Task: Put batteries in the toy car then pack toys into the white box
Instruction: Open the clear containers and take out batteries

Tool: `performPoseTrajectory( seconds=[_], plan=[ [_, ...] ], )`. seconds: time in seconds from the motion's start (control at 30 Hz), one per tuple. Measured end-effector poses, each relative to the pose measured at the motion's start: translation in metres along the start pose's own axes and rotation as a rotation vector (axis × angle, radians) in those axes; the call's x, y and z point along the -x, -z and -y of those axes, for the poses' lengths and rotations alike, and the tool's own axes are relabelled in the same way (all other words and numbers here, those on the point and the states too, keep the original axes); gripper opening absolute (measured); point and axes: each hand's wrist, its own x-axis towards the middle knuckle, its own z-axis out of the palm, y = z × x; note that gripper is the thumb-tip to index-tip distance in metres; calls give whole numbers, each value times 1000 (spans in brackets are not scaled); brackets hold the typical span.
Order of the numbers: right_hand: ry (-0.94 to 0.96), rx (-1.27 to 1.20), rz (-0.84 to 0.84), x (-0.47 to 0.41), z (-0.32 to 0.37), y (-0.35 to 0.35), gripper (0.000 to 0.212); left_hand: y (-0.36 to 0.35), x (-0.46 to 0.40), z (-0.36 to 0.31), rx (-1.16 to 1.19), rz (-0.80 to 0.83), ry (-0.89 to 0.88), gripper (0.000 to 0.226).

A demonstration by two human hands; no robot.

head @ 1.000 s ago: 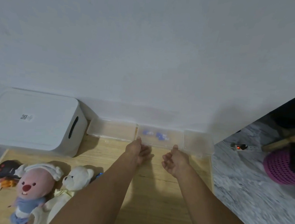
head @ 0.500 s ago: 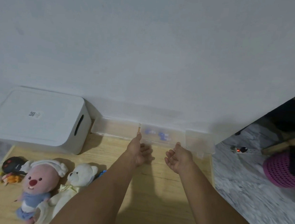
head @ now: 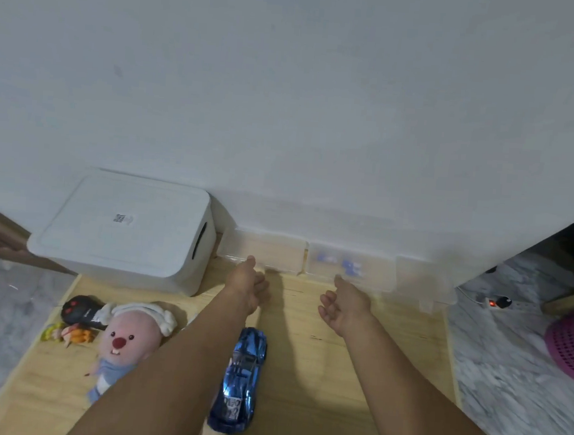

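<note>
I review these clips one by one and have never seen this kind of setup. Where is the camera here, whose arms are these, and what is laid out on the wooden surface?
There is no machine here: a person wears one wide-angle camera on the head, looking forward and down, so the arms you see are their own. The left hand and right hand reach toward a row of clear plastic containers against the wall; the middle one holds blurred blue items that I cannot identify. Both hands are open and hold nothing. On the wooden surface lie a blue toy car, a pink plush toy, a black toy and a small orange and yellow figure. The white box, lid on, stands at the back left.
</note>
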Motion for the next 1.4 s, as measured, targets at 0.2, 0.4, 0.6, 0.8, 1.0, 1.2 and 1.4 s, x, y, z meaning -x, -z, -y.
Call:
performPoseTrajectory(
  seconds=[0.2, 0.4, 0.6, 0.8, 1.0, 1.2, 1.4],
  plan=[
    [-14, 85, 78, 5, -18, -48, 24, 19, -8, -24, -18, -15, -28, 27],
    [-34, 124, 81, -2, -25, -79, 29, 32, -27, -36, -71, -70, -23, 21],
    [-58, 145, 61, -6, -25, -91, 31, 33, -34, -40, -2, -49, -32, 18],
    [-71, 157, 31, -6, -30, -90, 34, 31, -35, -36, 123, -27, -32, 37],
    [-41, 114, 12, 1, -28, -93, 37, 30, -26, -38, 173, 5, -25, 36],
    [27, 54, -3, 11, -20, -96, 29, 35, -17, -35, -8, -20, -75, 26],
    [97, 25, 18, 13, -15, -91, 16, 37, -1, -29, -466, -256, -312, 41]
  ],
)
